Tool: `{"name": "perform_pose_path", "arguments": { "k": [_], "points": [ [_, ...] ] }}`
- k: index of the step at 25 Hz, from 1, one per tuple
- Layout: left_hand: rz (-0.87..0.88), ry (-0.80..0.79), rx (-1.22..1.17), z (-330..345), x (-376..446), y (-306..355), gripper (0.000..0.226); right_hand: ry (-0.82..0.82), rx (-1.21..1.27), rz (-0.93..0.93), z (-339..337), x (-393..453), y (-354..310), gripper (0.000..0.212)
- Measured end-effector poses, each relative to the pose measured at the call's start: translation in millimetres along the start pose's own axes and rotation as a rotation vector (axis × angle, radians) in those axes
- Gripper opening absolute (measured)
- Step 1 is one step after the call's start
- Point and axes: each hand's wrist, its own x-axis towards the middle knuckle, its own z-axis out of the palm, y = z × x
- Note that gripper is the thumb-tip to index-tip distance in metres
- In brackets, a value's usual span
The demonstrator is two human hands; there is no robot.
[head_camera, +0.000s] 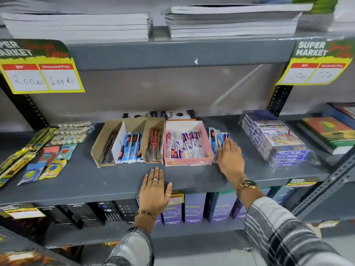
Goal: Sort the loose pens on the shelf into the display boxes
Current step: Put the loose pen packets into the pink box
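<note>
A brown cardboard display box (98, 144) with three compartments stands mid-shelf, holding dark pens, blue-packed pens and red-packed pens. Touching its right side is a pink display box (189, 161) full of white and blue packed pens. A loose pile of blue and white packed pens (218, 138) lies just right of the pink box. My right hand (230, 158) rests flat against this pile, fingers together and touching the packs; I cannot see a grip. My left hand (154, 187) lies flat and open on the grey shelf (86, 181), in front of the boxes.
Eraser and sharpener packs (51, 160) and pencil packs lie at the shelf's left. A wrapped stack of colour boxes (274, 139) stands at the right, books (328, 133) beyond it. Black boxes (159, 114) sit behind the display boxes. Price signs hang from the upper shelf.
</note>
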Motion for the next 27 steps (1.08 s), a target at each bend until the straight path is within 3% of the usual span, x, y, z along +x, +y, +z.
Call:
{"name": "perform_pose_path", "arguments": {
  "k": [6, 10, 27],
  "points": [
    [0.008, 0.041, -0.035, -7, 1, 3, 0.062, -0.017, -0.114, 0.064, 8, 16, 2, 0.043],
    [0.019, 0.095, -0.014, -5, -2, 0, 0.08, -0.005, -0.199, 0.109, 8, 26, -2, 0.034],
    [-0.016, -0.042, -0.078, -12, 3, 4, 0.079, 0.061, 0.375, 0.558, -5, 50, -14, 0.034]
  ]
}}
